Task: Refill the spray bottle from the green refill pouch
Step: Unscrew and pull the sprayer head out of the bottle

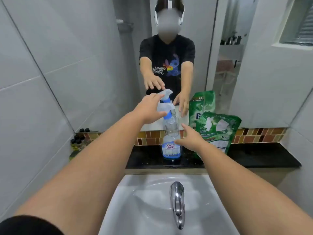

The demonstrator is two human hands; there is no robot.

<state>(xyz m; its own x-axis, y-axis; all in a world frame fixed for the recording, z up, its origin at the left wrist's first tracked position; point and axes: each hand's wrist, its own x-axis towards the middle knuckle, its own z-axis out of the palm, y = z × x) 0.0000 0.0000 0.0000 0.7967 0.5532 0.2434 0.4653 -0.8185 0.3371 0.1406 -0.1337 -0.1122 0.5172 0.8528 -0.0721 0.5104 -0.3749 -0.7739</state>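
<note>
The spray bottle (171, 143) stands upright on the black counter (262, 156), near the middle of its back edge, in front of the mirror (169, 65). Its pale trigger head (165, 106) and blue collar are on top; the body is clear, with a little blue liquid at the bottom. The green refill pouch (218, 131) leans against the mirror just beside the bottle toward the counter's right end. The left hand (149, 110) reaches to the trigger head, its grip loose, fingers spread at the nozzle, thumb beside the collar. The right hand (190, 139) has a released grip, fingertips at the bottle's body. A white sink (135, 209) with a chrome tap (177, 202) lies below the counter's front edge.
</note>
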